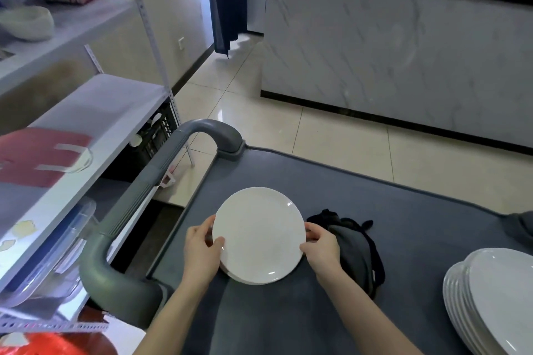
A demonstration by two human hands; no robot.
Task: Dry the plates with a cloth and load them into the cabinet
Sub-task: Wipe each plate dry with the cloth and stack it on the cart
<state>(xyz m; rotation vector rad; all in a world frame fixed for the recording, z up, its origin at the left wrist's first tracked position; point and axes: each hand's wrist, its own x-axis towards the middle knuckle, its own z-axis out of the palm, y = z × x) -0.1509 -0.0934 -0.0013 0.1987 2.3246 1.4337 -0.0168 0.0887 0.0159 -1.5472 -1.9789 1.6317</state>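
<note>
Small plate stack [259, 235]: white, round, glossy, lying level on the grey cart top [403, 239], left of centre. Extra rims show under the top plate at its lower left. Left hand [202, 251] and right hand [323, 251] grip opposite rims. Dark cloth [357, 253] lies crumpled just right of it, against the right hand. Taller plate stack [490, 305] sits well apart at far right, cut off by the frame.
</note>
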